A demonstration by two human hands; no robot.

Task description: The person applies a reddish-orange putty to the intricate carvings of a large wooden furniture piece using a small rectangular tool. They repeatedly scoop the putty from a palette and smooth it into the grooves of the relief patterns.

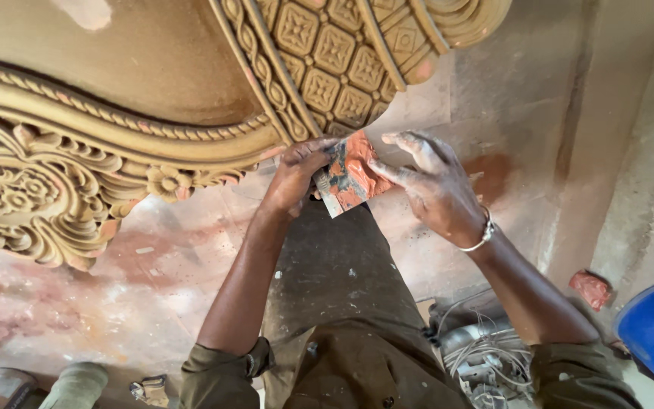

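Beside the carved wooden panel (115, 144), the left hand (297, 176) is gripping a paste-smeared card (348, 176) — right hand's (433, 185) fingers are scooping; carving looks mostly patched.

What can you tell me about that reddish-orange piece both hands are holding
The piece is a small flat rectangular sheet, stiff like sandpaper or card, smeared with reddish-orange putty-like paste and dark patches; a pale edge shows along its lower left. It is tilted, held just below the carved wooden panel and above the person's trouser leg. The left hand grips its left edge; the right hand touches its right edge with its fingertips.
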